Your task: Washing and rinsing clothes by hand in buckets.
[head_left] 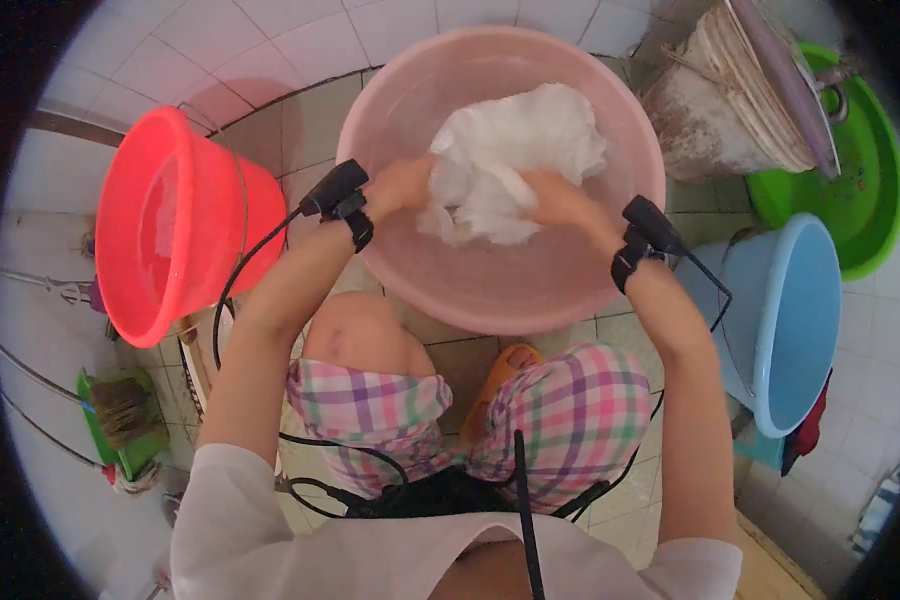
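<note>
A bunched white cloth (530,130), looking wet, lies in a large pink basin (500,310) with water in it. At the cloth's left edge is my left hand (410,184), its fingers closed in the fabric and partly hidden by it. My right hand (567,205) grips the cloth's near right side, where a twisted fold runs up to its fingers. Both hands are inside the basin's rim, with a black strapped device on each wrist.
Left of the basin stands a red bucket (260,205). On the right are a light blue bucket (745,300), a dirty white bucket (720,110) and a green basin (870,220). A broom (122,410) rests at far left. Black cables run along my arms and lap.
</note>
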`<state>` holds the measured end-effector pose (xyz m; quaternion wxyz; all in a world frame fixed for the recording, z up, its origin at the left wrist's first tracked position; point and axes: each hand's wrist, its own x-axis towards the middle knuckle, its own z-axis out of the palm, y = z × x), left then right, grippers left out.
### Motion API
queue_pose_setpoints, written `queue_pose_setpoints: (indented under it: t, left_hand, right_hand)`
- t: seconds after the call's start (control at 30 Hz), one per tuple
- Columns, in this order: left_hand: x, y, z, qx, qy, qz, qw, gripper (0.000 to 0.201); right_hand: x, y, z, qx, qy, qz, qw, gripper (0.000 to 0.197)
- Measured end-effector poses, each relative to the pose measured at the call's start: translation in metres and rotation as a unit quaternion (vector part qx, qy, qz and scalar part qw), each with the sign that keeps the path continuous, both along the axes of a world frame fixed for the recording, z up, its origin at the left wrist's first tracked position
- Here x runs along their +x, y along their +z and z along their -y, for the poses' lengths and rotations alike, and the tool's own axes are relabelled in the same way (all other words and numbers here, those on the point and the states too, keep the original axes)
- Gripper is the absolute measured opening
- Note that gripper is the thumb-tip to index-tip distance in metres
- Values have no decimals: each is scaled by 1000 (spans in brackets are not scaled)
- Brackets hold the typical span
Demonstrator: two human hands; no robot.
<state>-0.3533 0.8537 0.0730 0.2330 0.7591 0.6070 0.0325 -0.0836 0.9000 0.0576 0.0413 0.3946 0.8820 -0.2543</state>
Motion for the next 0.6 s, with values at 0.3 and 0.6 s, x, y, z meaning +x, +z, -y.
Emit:
queue_pose_setpoints:
  t: [0.3,0.6]
  left_hand:
    - [-40,79,-24,-241,139,14,960,36]
    - [-38,74,-47,53,96,125,986,29]
  right_hand:
    - [16,74,-41,-211,-135,53,967,43]
    - [48,61,-67,60,-217,-276,935,33]
